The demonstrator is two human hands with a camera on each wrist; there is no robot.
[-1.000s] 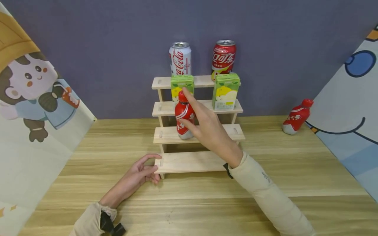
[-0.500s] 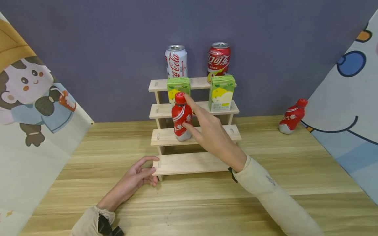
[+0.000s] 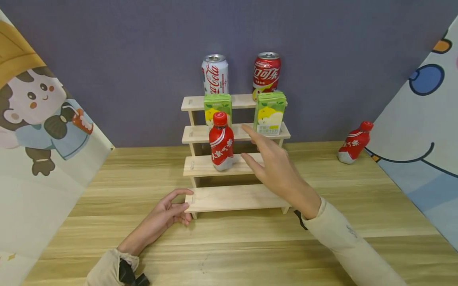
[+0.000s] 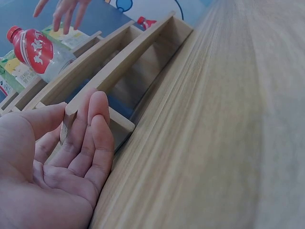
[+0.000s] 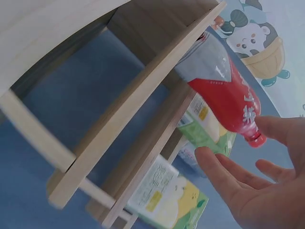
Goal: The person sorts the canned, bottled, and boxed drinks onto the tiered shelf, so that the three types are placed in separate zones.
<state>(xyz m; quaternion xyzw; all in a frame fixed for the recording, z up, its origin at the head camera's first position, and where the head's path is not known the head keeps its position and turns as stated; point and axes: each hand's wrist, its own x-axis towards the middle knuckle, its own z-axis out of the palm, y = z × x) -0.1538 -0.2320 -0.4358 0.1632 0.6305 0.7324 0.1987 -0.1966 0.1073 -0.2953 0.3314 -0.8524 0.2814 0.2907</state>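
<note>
A red-labelled bottle (image 3: 222, 143) with a red cap stands upright on the second-lowest step of a wooden tiered shelf (image 3: 232, 198). My right hand (image 3: 279, 167) is just to the right of this bottle, apart from it, fingers and thumb spread with nothing between them. In the right wrist view the bottle (image 5: 228, 95) shows beyond the fingertips. My left hand (image 3: 164, 214) holds the left end of the lowest step. In the left wrist view, the thumb and fingers of the left hand (image 4: 62, 157) pinch that step's end.
Two juice boxes, a left one (image 3: 211, 104) and a right one (image 3: 270, 113), stand one step up. Behind them are a white can (image 3: 215, 75) and a red can (image 3: 266, 73) on top. Another red bottle (image 3: 355, 143) leans at the right wall.
My right hand has let go of the bottle and drawn back to the right. The bottle stays on its step, and my left hand keeps its hold on the shelf.
</note>
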